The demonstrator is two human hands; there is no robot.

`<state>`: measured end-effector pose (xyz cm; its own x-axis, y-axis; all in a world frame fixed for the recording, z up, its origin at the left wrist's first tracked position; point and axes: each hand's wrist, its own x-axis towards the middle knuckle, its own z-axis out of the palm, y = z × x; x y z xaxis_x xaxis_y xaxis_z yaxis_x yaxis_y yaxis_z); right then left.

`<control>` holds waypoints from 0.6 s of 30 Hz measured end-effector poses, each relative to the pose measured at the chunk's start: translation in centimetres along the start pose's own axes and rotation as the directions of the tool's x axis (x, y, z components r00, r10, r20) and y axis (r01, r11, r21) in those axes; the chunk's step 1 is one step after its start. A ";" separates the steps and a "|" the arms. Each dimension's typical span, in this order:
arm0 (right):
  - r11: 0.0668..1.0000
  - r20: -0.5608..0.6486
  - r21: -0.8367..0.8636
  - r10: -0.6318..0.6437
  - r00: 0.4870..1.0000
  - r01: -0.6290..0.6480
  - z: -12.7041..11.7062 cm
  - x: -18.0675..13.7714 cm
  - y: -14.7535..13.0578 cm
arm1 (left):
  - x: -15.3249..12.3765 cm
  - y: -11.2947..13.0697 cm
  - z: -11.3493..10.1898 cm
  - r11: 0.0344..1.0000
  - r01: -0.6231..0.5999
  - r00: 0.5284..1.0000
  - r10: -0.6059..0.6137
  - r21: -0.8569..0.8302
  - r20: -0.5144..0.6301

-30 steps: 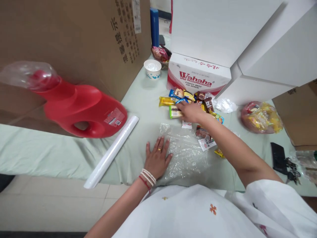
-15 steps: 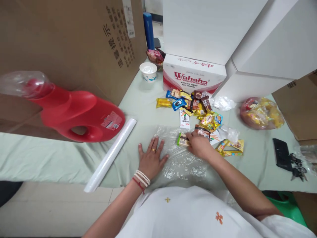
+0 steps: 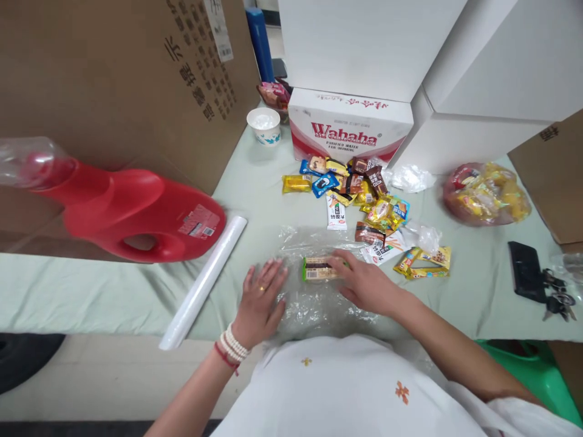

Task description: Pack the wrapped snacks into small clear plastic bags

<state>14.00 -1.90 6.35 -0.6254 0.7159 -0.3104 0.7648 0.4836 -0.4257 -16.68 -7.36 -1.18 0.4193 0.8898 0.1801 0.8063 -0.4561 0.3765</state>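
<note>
A sheet of clear plastic film (image 3: pixel 296 309) lies crinkled on the cloth-covered table in front of me. On it rests a small wrapped snack bar (image 3: pixel 314 272) with green ends. My right hand (image 3: pixel 368 284) has its fingers over the bar's right end, partly hiding it. To the left, my left hand (image 3: pixel 262 297) lies palm down at the film's left edge, fingers stretched out, holding nothing. Just beyond the film is a loose heap of wrapped snacks (image 3: pixel 350 183). A white snack packet (image 3: pixel 336 213) lies at its near side.
A white roll (image 3: pixel 204 282) lies left of my hand, beside a red jug (image 3: pixel 146 212). Behind the heap stand a Wahaba-style printed carton (image 3: pixel 350 124) and a paper cup (image 3: pixel 264 126). On the right are a bowl of snacks (image 3: pixel 485 194), a black case (image 3: pixel 526 271) and keys (image 3: pixel 558 297).
My right hand has shifted left and slightly nearer, and the snack bar has moved left with it onto the middle of the film. My left hand has slid left and nearer me.
</note>
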 end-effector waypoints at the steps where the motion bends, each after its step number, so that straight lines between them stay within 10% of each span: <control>1: 0.993 -0.006 0.065 -0.101 0.995 0.101 0.4 -1.7 1.0 | -0.8 -0.3 -0.6 0.994 -0.089 0.995 0.091 -0.058 0.035; 4: 0.944 -0.018 0.186 -0.275 0.961 0.273 2.9 -5.6 3.5 | -2.6 -1.1 -1.4 0.962 -0.217 0.947 0.248 -0.164 0.203; 9: 0.920 -0.124 0.307 -0.215 0.969 0.244 5.8 -6.4 4.8 | -2.2 -3.0 -0.6 0.973 -0.116 0.958 0.163 -0.201 0.236; 18: 0.861 -0.212 0.508 0.114 0.970 0.010 1.4 -2.4 7.0 | 6.3 -3.4 -2.7 0.879 0.314 0.944 -0.250 -0.360 0.214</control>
<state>20.64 -0.90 2.90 -0.4868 0.8570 -0.1693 0.5743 0.1679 -0.8013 -17.91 -0.20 1.11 0.2833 0.9517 -0.1182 0.6901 -0.1168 0.7142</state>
